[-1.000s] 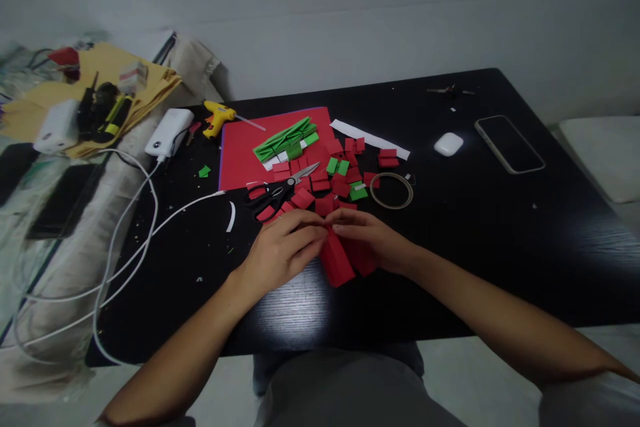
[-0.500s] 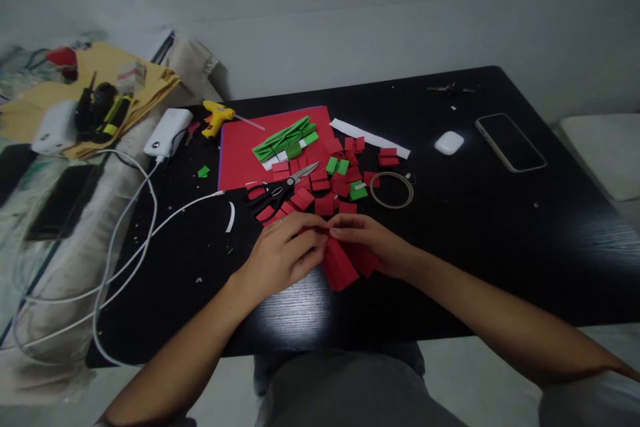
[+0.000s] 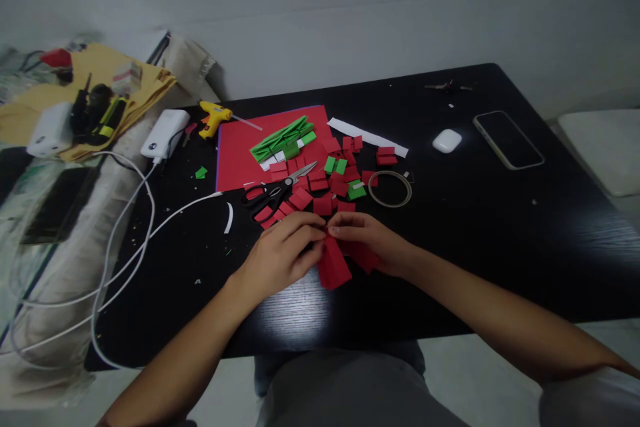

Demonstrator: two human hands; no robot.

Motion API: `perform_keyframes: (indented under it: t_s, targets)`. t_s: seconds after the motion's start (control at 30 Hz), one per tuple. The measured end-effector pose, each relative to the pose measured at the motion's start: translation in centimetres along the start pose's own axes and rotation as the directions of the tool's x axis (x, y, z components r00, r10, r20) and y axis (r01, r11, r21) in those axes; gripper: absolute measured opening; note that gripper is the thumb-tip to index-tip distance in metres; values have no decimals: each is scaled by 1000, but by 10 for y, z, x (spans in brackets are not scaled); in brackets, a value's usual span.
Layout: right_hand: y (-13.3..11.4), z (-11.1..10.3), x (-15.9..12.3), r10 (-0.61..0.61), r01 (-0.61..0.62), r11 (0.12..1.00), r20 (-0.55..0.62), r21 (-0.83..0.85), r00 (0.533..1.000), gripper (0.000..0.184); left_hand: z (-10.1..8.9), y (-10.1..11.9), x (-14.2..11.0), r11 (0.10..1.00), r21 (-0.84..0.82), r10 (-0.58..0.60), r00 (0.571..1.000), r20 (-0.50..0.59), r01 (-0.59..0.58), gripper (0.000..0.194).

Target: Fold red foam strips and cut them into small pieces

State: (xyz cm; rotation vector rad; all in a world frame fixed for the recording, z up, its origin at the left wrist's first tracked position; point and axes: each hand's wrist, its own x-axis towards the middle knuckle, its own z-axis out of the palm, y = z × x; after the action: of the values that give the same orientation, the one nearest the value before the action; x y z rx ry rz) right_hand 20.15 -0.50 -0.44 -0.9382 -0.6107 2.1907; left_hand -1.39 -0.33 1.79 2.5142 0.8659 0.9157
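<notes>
Between my hands is a folded piece of red paper (image 3: 334, 265), its panels hanging down over the table's near side. My left hand (image 3: 285, 250) pinches its upper edge from the left. From the right, my right hand (image 3: 367, 240) grips the same paper, thumb and fingers closed at the top, with part of the red paper below the palm. The fingertips nearly meet, and they hide the fold between them. Just beyond lie several small folded red paper pieces (image 3: 323, 205), a few green ones (image 3: 357, 189), and black-handled scissors (image 3: 280, 192) resting on top.
Behind the pieces, a green pleated paper strip (image 3: 283, 138) lies on a red sheet (image 3: 235, 153). A yellow glue gun (image 3: 214, 119), white power bank (image 3: 166, 133) and cable (image 3: 150, 227) are left. To the right are a tape ring (image 3: 390, 189), earbuds case (image 3: 447, 141) and phone (image 3: 508, 140).
The red paper's hanging panel has swung slightly left and turned between my fingers. Both hands keep their hold in nearly the same place, and the whole view has shifted a little.
</notes>
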Motion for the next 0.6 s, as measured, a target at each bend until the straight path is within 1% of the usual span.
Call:
perform_keyframes:
  t_s: [0.13, 0.2, 0.33, 0.5, 0.6]
  targets:
    - [-1, -1, 0, 15, -16, 999, 24, 34, 1000, 22, -2, -4, -3, 995, 98, 7, 999, 42, -11, 11]
    - [-2, -1, 0, 25, -26, 999, 25, 42, 999, 22, -2, -5, -3, 993, 115, 10, 998, 60, -17, 11]
    - [-2, -2, 0, 28, -29, 999, 22, 41, 999, 21, -2, -6, -4, 996, 86, 8, 996, 87, -15, 14]
    - [-2, -3, 0, 19, -19, 1000, 34, 22, 999, 19, -1, -5, -3, 1000, 8, -12, 999, 51, 11, 14]
    - [-2, -3, 0, 9, -9, 1000, 41, 9, 999, 17, 0, -3, -3, 1000, -4, -12, 999, 36, 12, 13]
